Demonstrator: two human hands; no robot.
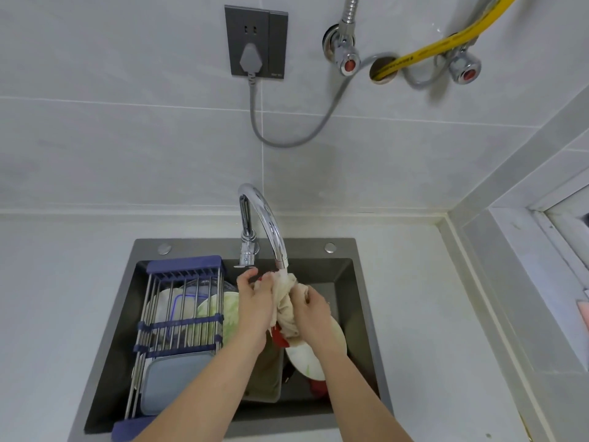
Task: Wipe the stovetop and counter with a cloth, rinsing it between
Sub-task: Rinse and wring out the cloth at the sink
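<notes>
Two bare arms reach out over the dark sink [366,314]. The left hand [255,301] has its fingers curled round one side of the cream cloth [283,307], and the right hand [310,309] grips the other side, so the cloth is bunched up between them. It hangs over the sink, right under the spout of the shiny tap [267,224], where water seems to run onto it. This looks like the rinsing step. Next the person will likely need to squeeze the water out and carry the cloth back to the counter [430,298]. Below the hands lie a white plate [306,362] and a dish rack [178,314] with dishes under it. Farther off, a plug sits in the wall socket [255,46].
</notes>
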